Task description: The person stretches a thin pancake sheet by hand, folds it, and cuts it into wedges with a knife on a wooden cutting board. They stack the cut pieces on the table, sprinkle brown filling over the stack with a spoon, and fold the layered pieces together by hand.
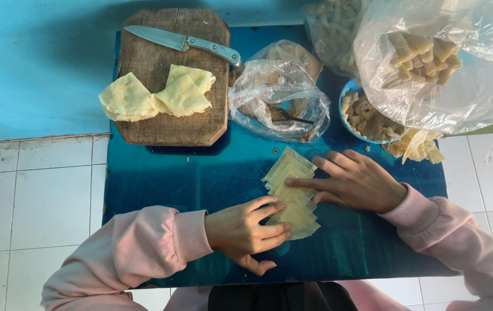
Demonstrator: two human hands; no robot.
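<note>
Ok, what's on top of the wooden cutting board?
On the wooden cutting board lie a knife and folded yellow sheets, one overhanging its left edge. The board under them is hidden.

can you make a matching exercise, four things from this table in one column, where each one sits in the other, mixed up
Things:
1. knife
2. folded yellow sheets
3. row of cut yellow squares
4. blue bowl

Places:
a. under both hands on the blue table
b. along the far edge of the wooden board
c. partly under the big clear bag, at the right
d. in the middle of the wooden board

Pairs: 1-b, 2-d, 3-a, 4-c
</note>
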